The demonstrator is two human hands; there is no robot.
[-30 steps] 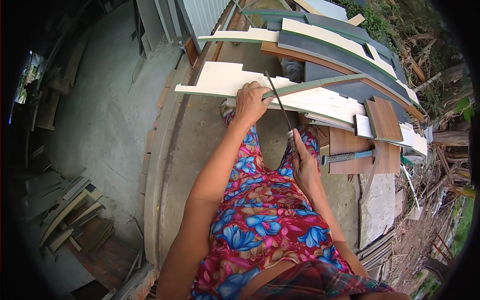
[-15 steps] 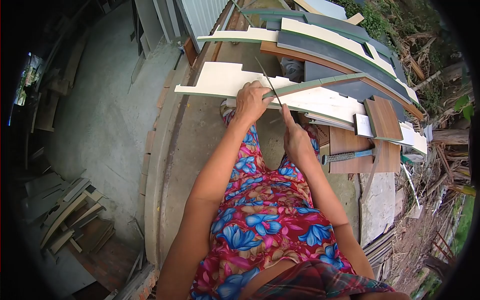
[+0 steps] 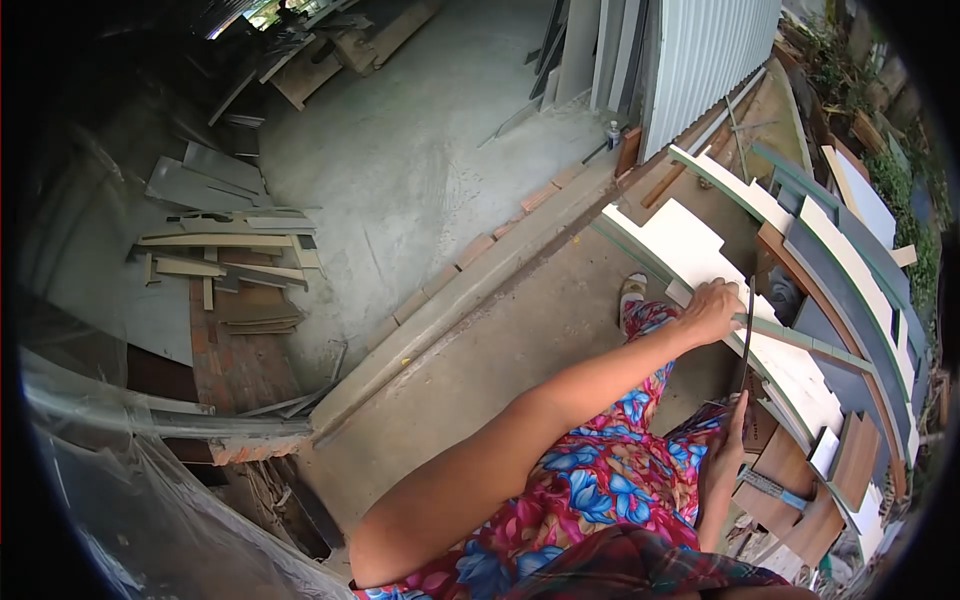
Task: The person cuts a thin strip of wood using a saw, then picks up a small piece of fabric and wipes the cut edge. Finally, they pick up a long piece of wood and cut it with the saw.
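Note:
My left hand (image 3: 712,312) is closed around the near end of a narrow green-edged strip (image 3: 815,343), which lies across a pale cut board (image 3: 680,238). In my right hand (image 3: 728,448) is a long thin dark blade (image 3: 748,345), pointing away from me. The blade crosses the strip just right of my left fingers. My right index finger stretches along the blade's near end; its handle, if any, is hidden in the palm.
More curved boards (image 3: 850,265) are stacked beyond. A grey-and-blue handled tool (image 3: 775,488) lies on brown wood panels at right. Across a low concrete ledge (image 3: 450,290), wood offcuts (image 3: 230,260) are piled on the floor. A corrugated metal sheet (image 3: 705,70) stands ahead.
The view has swung left, so the boards and both hands now appear farther right and more of the floor shows. My hands keep their holds on the strip and the blade.

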